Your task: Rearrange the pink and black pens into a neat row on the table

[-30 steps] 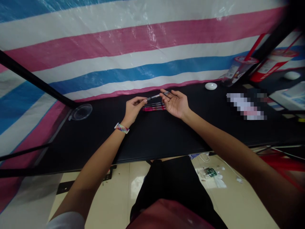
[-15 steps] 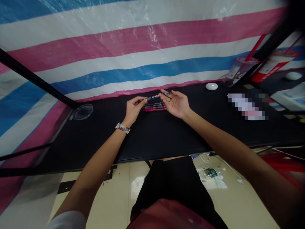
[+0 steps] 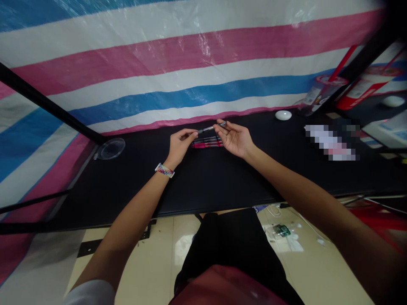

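Both hands, left (image 3: 178,144) and right (image 3: 234,137), pinch one pen (image 3: 210,128) above pink pens (image 3: 207,144).

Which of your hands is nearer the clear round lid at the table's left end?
Left. The left hand pinches one end of the pen, right of the clear lid; the right hand is farther right still.
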Available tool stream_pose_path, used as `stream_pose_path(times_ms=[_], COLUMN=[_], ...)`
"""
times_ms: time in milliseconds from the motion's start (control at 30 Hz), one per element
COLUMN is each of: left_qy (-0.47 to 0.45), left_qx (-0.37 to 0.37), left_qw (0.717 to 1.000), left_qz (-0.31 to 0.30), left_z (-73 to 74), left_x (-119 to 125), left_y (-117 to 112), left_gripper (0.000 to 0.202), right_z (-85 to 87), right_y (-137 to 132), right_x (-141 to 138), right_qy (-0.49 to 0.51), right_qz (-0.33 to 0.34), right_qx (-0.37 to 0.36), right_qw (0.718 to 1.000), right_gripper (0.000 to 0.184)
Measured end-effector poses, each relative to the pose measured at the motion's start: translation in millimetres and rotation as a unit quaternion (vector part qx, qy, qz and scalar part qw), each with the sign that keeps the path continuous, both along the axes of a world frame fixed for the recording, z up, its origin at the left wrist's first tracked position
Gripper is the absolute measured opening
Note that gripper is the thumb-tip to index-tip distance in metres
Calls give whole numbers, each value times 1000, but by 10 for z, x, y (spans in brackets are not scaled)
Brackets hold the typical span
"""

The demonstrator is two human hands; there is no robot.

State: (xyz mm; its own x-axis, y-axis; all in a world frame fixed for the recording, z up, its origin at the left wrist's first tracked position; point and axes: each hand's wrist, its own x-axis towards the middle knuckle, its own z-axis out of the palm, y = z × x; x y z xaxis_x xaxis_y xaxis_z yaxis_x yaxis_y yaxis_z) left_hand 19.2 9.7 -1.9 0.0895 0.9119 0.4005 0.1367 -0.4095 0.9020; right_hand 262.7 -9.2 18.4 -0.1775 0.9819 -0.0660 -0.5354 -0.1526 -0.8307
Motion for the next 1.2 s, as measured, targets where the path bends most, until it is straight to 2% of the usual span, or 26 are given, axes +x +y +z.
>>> stream_pose_path(times_ms=[200,267,367,533,633,833,933,1100,1200], left_qy=[5,5,14,35,58,122,177,199,209], left_qx=[-8,2,16,5,5,48,47,26,25], left_qw=[1000,1000,1000,999,998,987,978,974,972], left_qz=[-9,0,14,12,12,92,105,106,108], left_z=[-32,-39,-42,-37,-62,-150,-166,-173,-159], left_x=[10,11,8,-14,-34,-54,-70,-96,-95], left_y=[3,29,67,97,119,177,191,207,199], left_gripper=[27,24,19,18,17,16,17,20,19], right_z=[-76,-103,-147,-194,-207,-315,-406,-482,-466], right_y=[83,107,132,168,201,327,400,446,433], right_x=[52,64,62,66,99,168,175,177,173], right_qy=[12,-24,-129,-281,-368,-493,-553,-602,-606], right_qz=[16,13,-45,-125,-151,-128,-121,-100,-86], right_qx=[19,44,110,203,254,335,349,363,371], right_qw=[1000,999,985,930,882,793,747,704,699], right_gripper=[46,45,28,22,21,14,13,23,27])
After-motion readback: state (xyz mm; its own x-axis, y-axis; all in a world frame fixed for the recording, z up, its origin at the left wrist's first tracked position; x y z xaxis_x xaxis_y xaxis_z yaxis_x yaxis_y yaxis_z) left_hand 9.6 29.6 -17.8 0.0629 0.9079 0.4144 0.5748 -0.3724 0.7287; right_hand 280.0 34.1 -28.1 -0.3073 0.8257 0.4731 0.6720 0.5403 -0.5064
